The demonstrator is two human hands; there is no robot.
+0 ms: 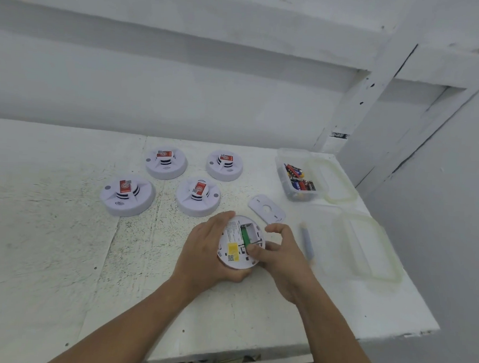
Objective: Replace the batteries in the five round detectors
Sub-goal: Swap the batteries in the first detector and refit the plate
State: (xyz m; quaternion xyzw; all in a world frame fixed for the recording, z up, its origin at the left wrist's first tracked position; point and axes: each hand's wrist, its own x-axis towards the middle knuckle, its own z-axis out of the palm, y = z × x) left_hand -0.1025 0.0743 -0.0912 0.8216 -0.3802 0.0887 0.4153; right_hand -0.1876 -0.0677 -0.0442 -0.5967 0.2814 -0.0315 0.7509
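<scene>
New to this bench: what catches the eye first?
Near centre, the left hand grips an upturned detector with its back open, while the right hand presses a thumb at the compartment. Behind stand four more detectors, face up; a clear tub of batteries sits far right.

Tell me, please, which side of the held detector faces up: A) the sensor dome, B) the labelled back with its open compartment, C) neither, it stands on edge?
B: the detector in the left hand shows its yellow label and open compartment.
</scene>
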